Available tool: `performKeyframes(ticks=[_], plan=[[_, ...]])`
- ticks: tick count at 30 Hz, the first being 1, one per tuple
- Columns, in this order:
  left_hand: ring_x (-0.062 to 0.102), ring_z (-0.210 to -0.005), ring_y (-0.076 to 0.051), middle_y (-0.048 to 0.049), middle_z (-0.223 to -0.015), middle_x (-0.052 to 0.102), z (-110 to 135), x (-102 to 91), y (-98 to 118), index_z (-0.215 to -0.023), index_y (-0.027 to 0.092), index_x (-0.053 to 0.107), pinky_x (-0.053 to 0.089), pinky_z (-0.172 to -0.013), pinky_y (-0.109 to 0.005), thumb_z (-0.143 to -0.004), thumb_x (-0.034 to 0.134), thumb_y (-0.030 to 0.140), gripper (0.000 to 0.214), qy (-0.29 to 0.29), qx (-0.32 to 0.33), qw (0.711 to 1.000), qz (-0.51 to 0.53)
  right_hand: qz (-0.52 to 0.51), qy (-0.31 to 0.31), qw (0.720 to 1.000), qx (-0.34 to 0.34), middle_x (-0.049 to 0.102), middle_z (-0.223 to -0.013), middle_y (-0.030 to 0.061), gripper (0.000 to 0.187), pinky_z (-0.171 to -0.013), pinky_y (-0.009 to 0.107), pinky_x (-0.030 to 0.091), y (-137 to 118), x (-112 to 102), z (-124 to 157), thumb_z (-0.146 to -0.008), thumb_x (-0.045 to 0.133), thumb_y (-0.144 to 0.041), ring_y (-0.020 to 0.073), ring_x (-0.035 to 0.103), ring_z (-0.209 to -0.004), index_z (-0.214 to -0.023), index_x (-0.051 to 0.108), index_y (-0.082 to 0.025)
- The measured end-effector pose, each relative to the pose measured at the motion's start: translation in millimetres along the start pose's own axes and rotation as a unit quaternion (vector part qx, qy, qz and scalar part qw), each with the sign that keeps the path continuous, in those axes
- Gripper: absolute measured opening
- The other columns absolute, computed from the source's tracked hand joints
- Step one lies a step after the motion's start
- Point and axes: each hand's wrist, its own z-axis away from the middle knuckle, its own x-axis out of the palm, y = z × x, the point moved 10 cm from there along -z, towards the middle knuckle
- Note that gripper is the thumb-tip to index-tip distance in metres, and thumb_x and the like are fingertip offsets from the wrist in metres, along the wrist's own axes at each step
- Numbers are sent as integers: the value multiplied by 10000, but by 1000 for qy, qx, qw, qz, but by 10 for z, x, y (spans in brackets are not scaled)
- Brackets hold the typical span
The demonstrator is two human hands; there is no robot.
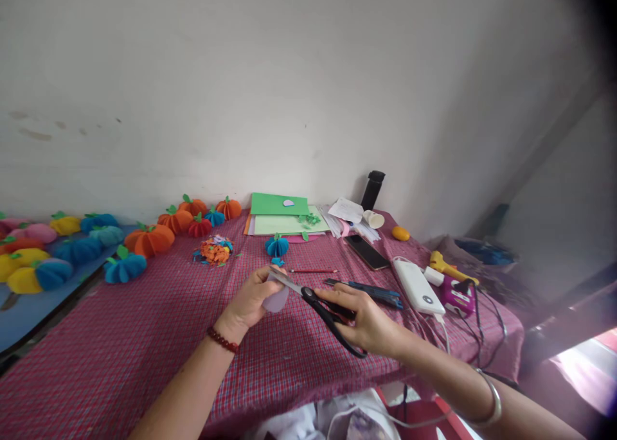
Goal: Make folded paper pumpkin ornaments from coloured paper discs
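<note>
My left hand (252, 300) pinches a small piece of pale lilac paper (276, 300) above the tablecloth. In my right hand (369, 318) is a pair of black-handled scissors (324, 306), fingers through the grips. Its metal blades reach left to the top of the paper, near my left fingertips; whether they have cut into it I cannot tell. Just beyond the paper stands a blue paper pumpkin (276, 246), with blue scraps in front of it. A red pencil (314, 271) and a blue cutter knife (369, 291) lie past the scissors.
Orange, red and blue paper pumpkins (149, 239) line the left back, beside a heap of paper scraps (215, 250). Green sheets (277, 204) lie by the wall. On the right are a phone (367, 252), power bank (418, 286), yellow glue gun (453, 268) and black bottle (373, 191).
</note>
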Motion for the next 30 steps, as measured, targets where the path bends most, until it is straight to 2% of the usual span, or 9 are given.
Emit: performKeyframes(ticks=[4, 8, 15, 20, 23, 27, 30], plan=[[561, -676, -108, 6, -722, 634, 13, 35, 10, -682, 168, 687, 421, -641, -218, -569, 793, 201, 158, 9, 9, 1000, 21, 2, 10, 1000, -5, 639, -1036, 101, 566, -760, 321, 521, -5, 4, 4, -801, 575, -110, 201, 599, -892, -1353, 529, -224], [567, -710, -112, 3, -734, 638, 17, 55, 28, -669, 168, 691, 432, -684, -222, -560, 791, 193, 150, 10, 18, 999, 28, -3, 5, 1000, 2, 649, -1057, 112, 551, -754, 317, 533, 3, -6, 5, -795, 582, -112, 203, 615, -893, -1338, 545, -201], [531, -595, -86, 27, -694, 627, 9, 16, -12, -702, 172, 690, 393, -583, -212, -548, 798, 204, 190, 7, -3, 1000, 10, 1, 5, 1000, -12, 656, -1112, 107, 524, -839, 341, 527, -31, -22, 15, -825, 558, -122, 204, 623, -954, -1341, 540, -217], [552, -634, -91, 24, -706, 622, -8, 25, 17, -713, 169, 696, 405, -616, -213, -562, 821, 219, 203, 3, 14, 1000, -10, 28, -10, 1000, 8, 635, -1068, 105, 545, -802, 343, 540, -90, -93, -1, -820, 578, -167, 196, 614, -902, -1360, 515, -208], [562, -641, -93, 17, -714, 626, -15, 31, 13, -716, 165, 709, 411, -626, -211, -532, 849, 211, 236, -2, 12, 1000, -27, 38, -17, 999, 5, 625, -1083, 108, 571, -838, 363, 528, -106, -137, -1, -796, 597, -155, 207, 602, -933, -1357, 517, -214], [563, -630, -92, 21, -704, 633, -15, 8, -17, -706, 171, 713, 415, -622, -204, -485, 872, 212, 276, 6, 2, 1000, -21, 34, -21, 999, 6, 615, -1070, 100, 579, -811, 349, 525, -57, -152, 12, -787, 604, -136, 200, 594, -919, -1353, 521, -225], [545, -606, -89, 21, -684, 629, -5, 38, -11, -702, 174, 709, 409, -609, -207, -528, 854, 217, 230, -1, 6, 1000, -29, 28, -22, 999, 6, 617, -1054, 97, 545, -782, 336, 521, -33, -147, 15, -807, 597, -148, 191, 590, -891, -1343, 531, -219]])
